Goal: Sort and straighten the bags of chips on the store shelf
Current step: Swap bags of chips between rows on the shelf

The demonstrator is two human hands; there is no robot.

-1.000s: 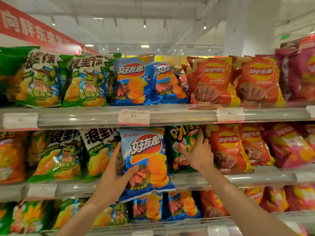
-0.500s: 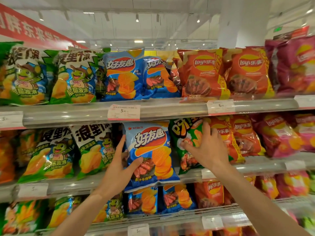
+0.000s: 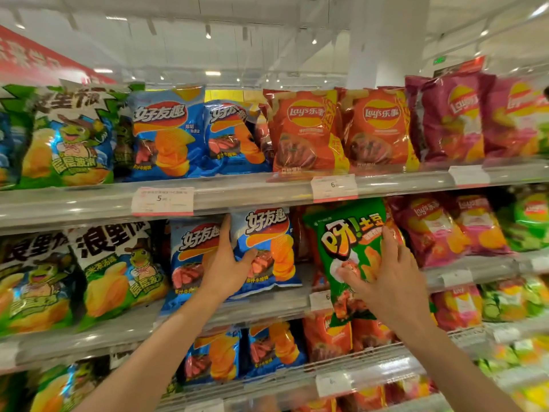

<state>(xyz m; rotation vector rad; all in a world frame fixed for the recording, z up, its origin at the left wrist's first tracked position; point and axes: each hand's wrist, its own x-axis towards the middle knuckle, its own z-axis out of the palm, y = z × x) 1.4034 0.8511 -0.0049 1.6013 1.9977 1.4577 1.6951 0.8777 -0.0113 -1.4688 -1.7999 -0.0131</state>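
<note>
On the middle shelf (image 3: 261, 307) my left hand (image 3: 228, 263) grips the left edge of a blue chip bag (image 3: 267, 248), thumb on its front. Behind my wrist, just to the left, stands a second blue bag (image 3: 190, 257). My right hand (image 3: 383, 278) holds a green chip bag (image 3: 347, 242) out in front of the shelf edge, fingers spread over its front and right side. That green bag hangs tilted, covering the orange Lay's bags behind it.
Green frog-print bags (image 3: 118, 272) fill the middle shelf's left side, pink Lay's bags (image 3: 439, 230) its right. The top shelf (image 3: 267, 194) carries green, blue, orange and pink bags. More blue (image 3: 243, 352) and orange bags stand on the shelf below. Price tags (image 3: 162, 200) hang on the rails.
The green bag has come out from the middle shelf in my right hand and now hangs lower, in front of the rail. My left hand has kept its hold on the blue bag.
</note>
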